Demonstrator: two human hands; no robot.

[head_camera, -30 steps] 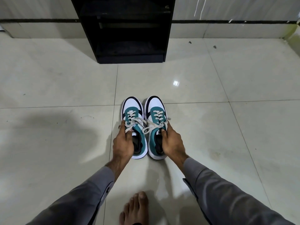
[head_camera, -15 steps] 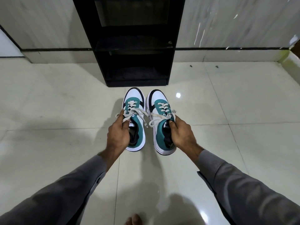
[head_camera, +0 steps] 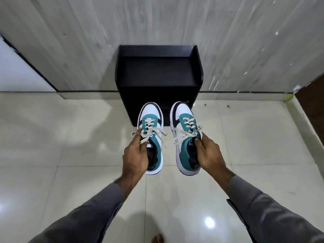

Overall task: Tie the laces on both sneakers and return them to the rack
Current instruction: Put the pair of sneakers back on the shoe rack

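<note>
Both hands grip sneakers above the floor (head_camera: pixel 70 155): left hand (head_camera: pixel 135 157) holds the left sneaker (head_camera: pixel 151 137), right hand (head_camera: pixel 208 151) the right sneaker (head_camera: pixel 185 135), laces tied, before the black rack (head_camera: pixel 158 74).

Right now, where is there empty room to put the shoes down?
The black rack's top shelf, between its raised sides, is bare. So is the floor left and right of it. Both hands are full with sneakers.
</note>
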